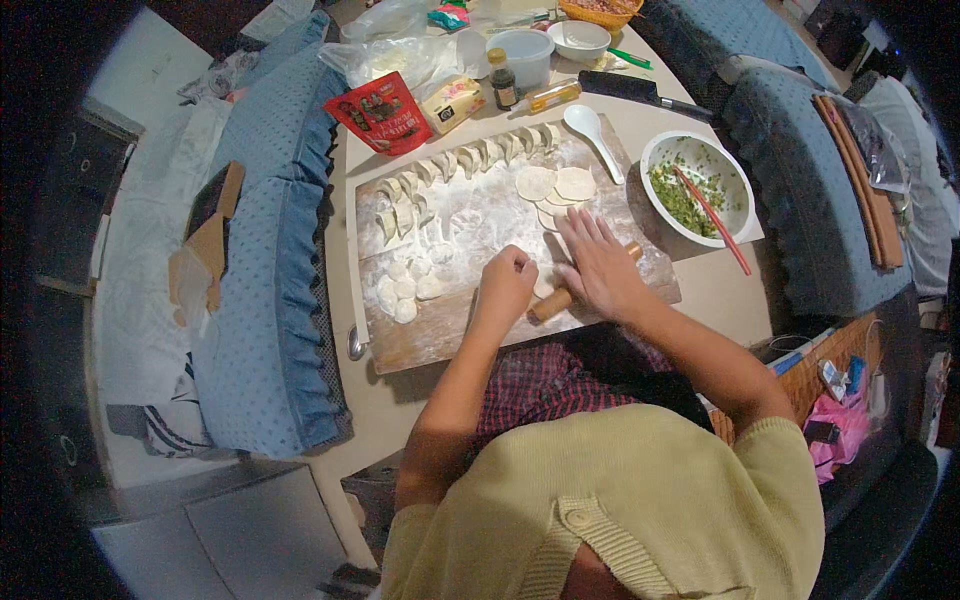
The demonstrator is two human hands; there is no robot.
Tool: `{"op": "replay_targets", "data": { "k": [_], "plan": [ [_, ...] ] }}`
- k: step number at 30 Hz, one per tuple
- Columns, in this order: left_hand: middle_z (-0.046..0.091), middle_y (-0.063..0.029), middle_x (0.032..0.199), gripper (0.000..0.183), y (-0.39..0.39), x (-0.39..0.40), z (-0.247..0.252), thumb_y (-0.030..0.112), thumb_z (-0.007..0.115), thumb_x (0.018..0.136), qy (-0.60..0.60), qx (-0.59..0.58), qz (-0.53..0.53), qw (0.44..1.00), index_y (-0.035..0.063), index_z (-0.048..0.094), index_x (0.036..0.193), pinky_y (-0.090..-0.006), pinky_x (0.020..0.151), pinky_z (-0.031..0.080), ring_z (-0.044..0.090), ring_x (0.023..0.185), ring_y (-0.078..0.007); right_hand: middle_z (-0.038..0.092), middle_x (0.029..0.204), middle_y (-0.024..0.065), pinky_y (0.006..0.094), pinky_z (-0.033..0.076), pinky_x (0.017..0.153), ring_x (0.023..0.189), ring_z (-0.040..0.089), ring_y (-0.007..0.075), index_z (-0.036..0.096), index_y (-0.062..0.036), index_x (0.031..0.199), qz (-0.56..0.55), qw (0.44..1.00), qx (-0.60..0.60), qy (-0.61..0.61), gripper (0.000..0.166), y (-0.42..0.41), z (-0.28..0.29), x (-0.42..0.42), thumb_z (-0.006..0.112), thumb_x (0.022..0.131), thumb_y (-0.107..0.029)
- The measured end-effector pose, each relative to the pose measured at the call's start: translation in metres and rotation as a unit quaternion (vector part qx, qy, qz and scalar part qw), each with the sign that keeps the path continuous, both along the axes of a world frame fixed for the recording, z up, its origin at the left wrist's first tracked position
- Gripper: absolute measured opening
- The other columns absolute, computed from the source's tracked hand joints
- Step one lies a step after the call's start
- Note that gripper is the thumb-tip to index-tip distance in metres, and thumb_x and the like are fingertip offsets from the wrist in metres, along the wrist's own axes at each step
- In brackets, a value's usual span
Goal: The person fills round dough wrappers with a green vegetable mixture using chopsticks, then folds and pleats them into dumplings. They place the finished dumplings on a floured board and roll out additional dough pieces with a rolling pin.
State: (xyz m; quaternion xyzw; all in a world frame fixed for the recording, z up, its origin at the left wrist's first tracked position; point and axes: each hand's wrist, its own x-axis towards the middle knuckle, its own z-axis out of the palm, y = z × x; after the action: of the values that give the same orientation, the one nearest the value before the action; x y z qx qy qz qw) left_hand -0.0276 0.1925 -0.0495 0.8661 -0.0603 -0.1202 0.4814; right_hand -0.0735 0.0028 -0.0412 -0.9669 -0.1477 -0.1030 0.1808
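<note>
My right hand point(604, 266) lies flat across a wooden rolling pin point(551, 306), palm on it, fingers stretched out. Beside it, my left hand point(510, 281) has curled fingers at the edge of a small dough round point(544, 282), partly under the pin. Whether the fingers pinch the dough is hidden. Both hands are over a floured wooden board point(427, 337). Flat dough wrappers point(574, 184) overlap beyond my right hand. Several small dough pieces point(405, 288) sit at the board's left, with rows of folded dumplings point(469, 160) along its far side.
A white bowl point(742, 180) of chopped green filling, with red chopsticks point(709, 214), stands right of the board. A white spoon point(596, 142) lies on the board's far right corner. Behind are a black cleaver point(630, 88), a sauce bottle point(502, 81) and a red pouch point(381, 114).
</note>
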Motion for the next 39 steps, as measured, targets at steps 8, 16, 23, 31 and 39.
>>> {"op": "replay_targets", "data": {
  "k": [8, 16, 23, 31, 39],
  "plan": [
    [0.07, -0.0168, 0.081, 0.022, -0.004, -0.006, 0.002, 0.018, 0.065, 0.084, -0.055, 0.062, -0.056, 0.995, -0.0005, 0.068, 0.096, -0.0359, 0.068, 0.053, 0.067, 0.071, -0.0256, 0.029, 0.153, 0.025, 0.0477, 0.02, 0.119, 0.144, 0.027, 0.0388, 0.027, -0.0055, 0.151, 0.001, 0.999, -0.034, -0.018, 0.07, 0.008, 0.005, 0.025, 0.052, 0.093, -0.037],
    [0.069, -0.0164, 0.081, 0.02, 0.006, -0.002, 0.007, 0.017, 0.067, 0.084, -0.058, 0.055, -0.051, 0.996, -0.0016, 0.067, 0.09, -0.0363, 0.067, 0.052, 0.066, 0.069, -0.0254, 0.028, 0.153, 0.0273, 0.0481, 0.019, 0.119, 0.144, 0.026, 0.0402, 0.026, -0.0034, 0.15, -0.006, 0.999, 0.02, 0.032, 0.074, 0.005, 0.009, 0.013, 0.057, 0.091, -0.033],
    [0.069, -0.0179, 0.083, 0.023, 0.002, -0.02, 0.005, 0.017, 0.065, 0.085, -0.046, 0.036, -0.048, 0.997, -0.003, 0.067, 0.095, -0.0377, 0.066, 0.052, 0.066, 0.071, -0.0251, 0.027, 0.154, 0.0267, 0.0492, 0.02, 0.119, 0.143, 0.027, 0.0401, 0.025, -0.0034, 0.151, -0.002, 1.0, -0.029, 0.005, 0.07, 0.01, 0.006, 0.016, 0.052, 0.094, -0.035],
    [0.068, -0.0182, 0.079, 0.022, 0.005, -0.011, 0.016, 0.02, 0.063, 0.086, -0.04, 0.056, -0.032, 0.997, -0.0015, 0.067, 0.091, -0.0368, 0.069, 0.051, 0.066, 0.072, -0.027, 0.027, 0.153, 0.0288, 0.0489, 0.02, 0.119, 0.143, 0.026, 0.0416, 0.024, -0.0023, 0.151, 0.014, 0.999, 0.041, 0.024, 0.075, 0.003, 0.001, 0.008, 0.057, 0.091, -0.035],
    [0.069, -0.0188, 0.085, 0.023, -0.009, -0.003, 0.018, 0.021, 0.064, 0.084, -0.025, 0.091, -0.063, 0.994, 0.0005, 0.067, 0.095, -0.0384, 0.07, 0.051, 0.067, 0.076, -0.0282, 0.026, 0.154, 0.0279, 0.0477, 0.019, 0.119, 0.144, 0.024, 0.0409, 0.024, 0.0011, 0.15, 0.0, 1.0, 0.019, -0.019, 0.074, 0.022, 0.008, 0.049, 0.052, 0.093, -0.038]
  ]
}}
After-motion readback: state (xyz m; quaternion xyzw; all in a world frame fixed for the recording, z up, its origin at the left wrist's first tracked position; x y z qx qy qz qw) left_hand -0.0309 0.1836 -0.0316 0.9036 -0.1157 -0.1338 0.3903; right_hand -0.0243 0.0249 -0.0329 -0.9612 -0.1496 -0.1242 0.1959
